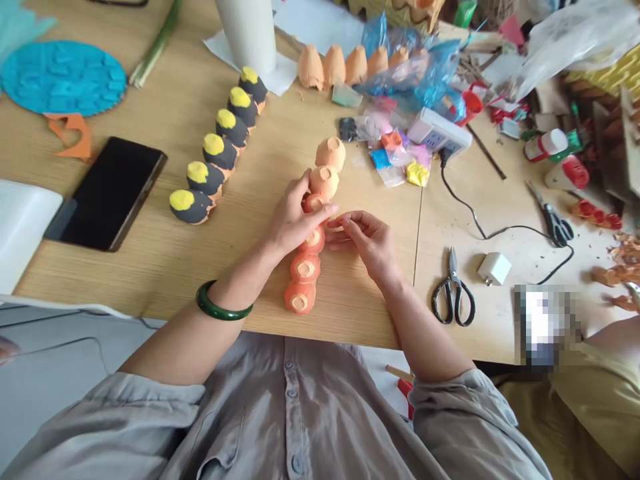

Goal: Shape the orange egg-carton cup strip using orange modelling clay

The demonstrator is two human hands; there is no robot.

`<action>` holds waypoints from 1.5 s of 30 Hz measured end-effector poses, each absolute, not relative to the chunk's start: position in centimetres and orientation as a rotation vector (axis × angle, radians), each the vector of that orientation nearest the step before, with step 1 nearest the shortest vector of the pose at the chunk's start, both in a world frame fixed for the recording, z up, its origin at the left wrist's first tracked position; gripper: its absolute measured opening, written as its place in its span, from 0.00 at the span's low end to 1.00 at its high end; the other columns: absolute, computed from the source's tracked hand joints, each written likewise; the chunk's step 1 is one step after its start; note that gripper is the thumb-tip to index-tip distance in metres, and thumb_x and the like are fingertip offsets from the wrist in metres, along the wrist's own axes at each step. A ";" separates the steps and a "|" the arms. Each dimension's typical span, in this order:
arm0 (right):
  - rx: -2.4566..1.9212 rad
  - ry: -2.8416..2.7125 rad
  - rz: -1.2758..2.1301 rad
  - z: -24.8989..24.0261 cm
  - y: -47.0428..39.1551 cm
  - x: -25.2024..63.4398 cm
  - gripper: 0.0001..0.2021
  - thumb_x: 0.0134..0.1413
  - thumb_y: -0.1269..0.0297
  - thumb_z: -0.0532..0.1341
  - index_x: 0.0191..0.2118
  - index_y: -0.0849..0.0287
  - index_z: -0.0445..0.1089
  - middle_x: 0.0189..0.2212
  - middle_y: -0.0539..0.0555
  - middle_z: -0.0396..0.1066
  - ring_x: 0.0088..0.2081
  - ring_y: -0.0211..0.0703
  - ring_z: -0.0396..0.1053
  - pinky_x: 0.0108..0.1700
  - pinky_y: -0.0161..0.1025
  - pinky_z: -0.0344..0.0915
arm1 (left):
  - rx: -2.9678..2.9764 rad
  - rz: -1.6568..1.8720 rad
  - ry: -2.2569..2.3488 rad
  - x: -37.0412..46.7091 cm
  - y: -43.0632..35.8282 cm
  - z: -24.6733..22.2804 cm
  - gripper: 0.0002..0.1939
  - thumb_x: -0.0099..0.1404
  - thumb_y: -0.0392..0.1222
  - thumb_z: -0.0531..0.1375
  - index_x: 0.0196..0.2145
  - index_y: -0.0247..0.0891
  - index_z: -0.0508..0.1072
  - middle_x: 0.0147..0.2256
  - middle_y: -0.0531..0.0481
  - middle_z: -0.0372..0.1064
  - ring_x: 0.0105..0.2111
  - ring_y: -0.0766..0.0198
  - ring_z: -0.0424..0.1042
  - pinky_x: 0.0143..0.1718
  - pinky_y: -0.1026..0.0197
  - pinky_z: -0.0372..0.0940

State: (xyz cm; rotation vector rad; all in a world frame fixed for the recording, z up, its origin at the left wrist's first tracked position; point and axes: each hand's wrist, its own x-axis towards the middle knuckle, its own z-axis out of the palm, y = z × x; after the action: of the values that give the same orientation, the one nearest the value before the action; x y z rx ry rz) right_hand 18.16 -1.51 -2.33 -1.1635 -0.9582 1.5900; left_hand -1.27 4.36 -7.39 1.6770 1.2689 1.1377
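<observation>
A strip of joined egg-carton cups [305, 269] lies bottoms up in front of me. Its nearer cups are covered in orange-red, while the far two are a paler peach. My left hand [299, 217] grips the strip near its middle, fingers around the far side and thumb across the top. At the strip's right side, my right hand [364, 241] has thumb and index finger pinched on a small reddish bit, perhaps clay. To the left stands a row of black cups with yellow tops [220, 151].
A black phone [107, 193] and blue textured oval [64, 78] lie left. Clay packets [400, 157], a power strip [440, 132], scissors [453, 293] and a white plug [495, 268] lie right. Peach cups [357, 65] stand behind. Another person's leg [595, 400] shows at lower right.
</observation>
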 end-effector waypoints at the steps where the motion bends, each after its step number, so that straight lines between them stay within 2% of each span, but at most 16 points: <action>1: -1.170 -0.956 1.589 -2.4 -1.5 18.2 0.30 0.55 0.34 0.85 0.42 0.55 0.80 0.42 0.55 0.89 0.35 0.44 0.87 0.44 0.45 0.91 | 1.682 1.145 1.285 -1.4 4.5 -7.6 0.35 0.70 0.56 0.75 0.70 0.45 0.78 0.59 0.39 0.82 0.62 0.37 0.82 0.69 0.35 0.78; 4: -1.184 -0.928 1.573 -2.4 -1.6 18.3 0.27 0.57 0.36 0.85 0.42 0.54 0.83 0.45 0.57 0.90 0.39 0.46 0.89 0.47 0.45 0.91 | 1.681 1.160 1.326 -1.9 4.8 -7.8 0.42 0.68 0.52 0.77 0.75 0.40 0.75 0.68 0.32 0.78 0.71 0.34 0.78 0.76 0.36 0.72; 7: -1.186 -0.911 1.582 -2.5 -1.6 18.3 0.26 0.55 0.37 0.86 0.42 0.54 0.84 0.47 0.56 0.90 0.39 0.45 0.88 0.46 0.44 0.91 | 1.727 1.163 1.349 -2.1 4.9 -7.9 0.41 0.69 0.50 0.74 0.75 0.36 0.76 0.68 0.30 0.79 0.71 0.34 0.78 0.76 0.38 0.73; 10: -1.194 -0.932 1.561 -2.6 -1.4 18.4 0.26 0.54 0.37 0.86 0.41 0.54 0.85 0.42 0.53 0.87 0.37 0.42 0.84 0.44 0.43 0.90 | 1.795 1.173 1.366 -2.1 4.8 -8.2 0.39 0.69 0.48 0.72 0.75 0.35 0.76 0.68 0.31 0.80 0.70 0.35 0.79 0.76 0.37 0.74; 13: -1.168 -0.920 1.520 -2.6 -1.0 18.6 0.25 0.51 0.40 0.88 0.39 0.54 0.85 0.36 0.49 0.82 0.36 0.40 0.79 0.41 0.40 0.88 | 1.835 1.224 1.389 -2.3 4.6 -8.2 0.36 0.70 0.50 0.72 0.73 0.40 0.78 0.69 0.34 0.80 0.71 0.34 0.77 0.79 0.33 0.70; 17: -1.104 -0.819 1.607 -2.5 -0.6 18.6 0.28 0.44 0.44 0.91 0.41 0.54 0.84 0.35 0.47 0.81 0.35 0.38 0.77 0.41 0.38 0.88 | 1.891 1.355 1.304 -2.7 4.0 -6.3 0.28 0.77 0.61 0.70 0.70 0.54 0.82 0.72 0.44 0.78 0.75 0.35 0.73 0.83 0.28 0.63; 19: -1.083 -0.795 1.659 -2.4 -0.5 18.6 0.29 0.43 0.43 0.91 0.40 0.55 0.83 0.33 0.47 0.80 0.33 0.36 0.76 0.40 0.37 0.87 | 1.954 1.372 1.194 -2.8 3.6 -4.8 0.21 0.81 0.63 0.68 0.65 0.59 0.85 0.66 0.48 0.82 0.73 0.36 0.74 0.84 0.26 0.62; 22: -1.079 -0.795 1.706 -2.2 -0.6 18.6 0.29 0.45 0.39 0.90 0.37 0.55 0.81 0.31 0.46 0.77 0.30 0.35 0.72 0.36 0.36 0.85 | 1.969 1.283 1.118 -2.4 2.8 -3.0 0.15 0.84 0.59 0.65 0.58 0.58 0.89 0.60 0.48 0.86 0.72 0.37 0.75 0.84 0.25 0.63; 27: -1.111 -0.831 1.723 -2.0 -0.8 18.7 0.28 0.54 0.38 0.86 0.35 0.54 0.77 0.28 0.44 0.74 0.27 0.34 0.68 0.31 0.33 0.80 | 1.944 1.166 1.084 -1.6 2.2 -2.6 0.06 0.75 0.52 0.74 0.48 0.58 0.91 0.54 0.48 0.87 0.69 0.34 0.77 0.83 0.21 0.64; 30: -1.112 -0.827 1.731 -1.8 -0.9 18.6 0.28 0.55 0.38 0.86 0.35 0.54 0.76 0.28 0.44 0.73 0.27 0.34 0.67 0.30 0.32 0.79 | 1.920 1.139 1.094 -1.4 2.1 -2.8 0.03 0.74 0.52 0.75 0.44 0.57 0.90 0.50 0.49 0.87 0.66 0.35 0.79 0.83 0.21 0.63; 34: -1.112 -0.817 1.755 -1.5 -0.9 18.4 0.29 0.57 0.36 0.85 0.33 0.54 0.74 0.28 0.45 0.73 0.26 0.34 0.65 0.29 0.32 0.79 | 1.912 1.152 1.036 -1.4 1.9 -2.6 0.07 0.79 0.54 0.70 0.42 0.58 0.88 0.48 0.50 0.87 0.61 0.39 0.82 0.80 0.25 0.68; 39: -1.024 -0.810 1.818 -1.5 -0.7 18.6 0.31 0.52 0.37 0.88 0.34 0.55 0.75 0.28 0.43 0.71 0.26 0.32 0.61 0.29 0.32 0.80 | 1.904 1.150 1.057 -1.3 1.6 -1.9 0.09 0.80 0.57 0.69 0.41 0.59 0.88 0.48 0.50 0.88 0.59 0.40 0.84 0.72 0.28 0.76; 43: -1.073 -0.827 1.823 -1.4 -0.6 18.7 0.29 0.61 0.38 0.84 0.33 0.54 0.73 0.28 0.43 0.71 0.25 0.32 0.61 0.28 0.32 0.79 | 1.872 1.167 1.031 -1.1 1.5 -1.7 0.12 0.80 0.60 0.69 0.40 0.58 0.88 0.47 0.49 0.88 0.57 0.40 0.85 0.71 0.27 0.76; 45: -1.098 -0.866 1.786 -1.5 -0.6 18.7 0.29 0.60 0.38 0.85 0.33 0.55 0.73 0.28 0.44 0.72 0.26 0.33 0.64 0.30 0.33 0.81 | 1.868 1.215 1.022 -1.0 1.4 -1.8 0.13 0.81 0.61 0.69 0.40 0.59 0.88 0.46 0.51 0.89 0.55 0.42 0.85 0.70 0.27 0.76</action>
State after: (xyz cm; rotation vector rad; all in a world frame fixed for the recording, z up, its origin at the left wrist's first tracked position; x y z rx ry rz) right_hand 18.69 -0.63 -1.52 -1.0981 -0.8655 1.7864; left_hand -1.00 1.40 -1.84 1.8683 1.0220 1.2154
